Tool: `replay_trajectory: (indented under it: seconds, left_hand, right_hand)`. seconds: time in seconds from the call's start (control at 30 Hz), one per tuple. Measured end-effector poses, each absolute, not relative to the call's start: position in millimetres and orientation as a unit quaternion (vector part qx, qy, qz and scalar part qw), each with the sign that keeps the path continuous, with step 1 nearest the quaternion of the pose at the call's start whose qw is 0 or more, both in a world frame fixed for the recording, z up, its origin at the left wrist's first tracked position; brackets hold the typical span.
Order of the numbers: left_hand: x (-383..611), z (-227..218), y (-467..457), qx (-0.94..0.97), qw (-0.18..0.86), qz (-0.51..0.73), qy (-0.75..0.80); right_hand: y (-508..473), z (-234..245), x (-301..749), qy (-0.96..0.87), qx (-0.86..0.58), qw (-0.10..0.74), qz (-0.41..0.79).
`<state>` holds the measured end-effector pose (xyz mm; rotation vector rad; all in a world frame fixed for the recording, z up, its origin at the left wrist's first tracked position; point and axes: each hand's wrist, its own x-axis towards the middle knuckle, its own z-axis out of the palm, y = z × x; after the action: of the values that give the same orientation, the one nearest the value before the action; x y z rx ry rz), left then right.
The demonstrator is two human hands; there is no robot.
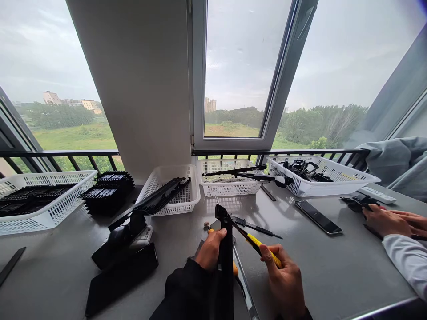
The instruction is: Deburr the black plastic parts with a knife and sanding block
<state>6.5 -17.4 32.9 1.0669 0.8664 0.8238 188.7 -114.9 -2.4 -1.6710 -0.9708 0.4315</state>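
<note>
Head cam: L hand (210, 251) grips a long black strip (226, 266) above the tabletop (340, 271), about mid along its near edge, thumb on top, other fingers mostly hidden. Strip points toward the far edge w/ its far end past the thumb, prob. so that end is reachable & steady. R hand (285, 275) has its fingers closed round a yellow-handled knife (255, 243), thumb along the handle, blade angled up-left to the strip's far end; touching or just beside, can't tell. R wrist sits low & off to the R, prob. to keep the fingers clear of the blade. By the far edge, other strips (235, 170) lean over a white basket's (230, 190) rim, prob. too long to lie flat. Co-worker's hands (388, 220) are near the R edge.
</note>
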Motion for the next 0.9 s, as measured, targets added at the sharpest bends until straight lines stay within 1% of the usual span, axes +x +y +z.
replay_trajectory:
  seconds: [0.43, 0.77, 0.9]
  left_hand:
    - [6, 27, -15, 0.467, 0.711, 0.368, 0.375]
    - [3, 23, -13, 0.466, 0.706, 0.373, 0.382]
    - [3, 27, -14, 0.48, 0.692, 0.376, 0.386]
  right_hand:
    - [-115, 0, 188, -0.377, -0.717, 0.558, 0.18]
    - [-115, -3, 187, -0.411, -0.7, 0.559, 0.167]
    - [-114, -2, 187, -0.43, -0.694, 0.545, 0.194]
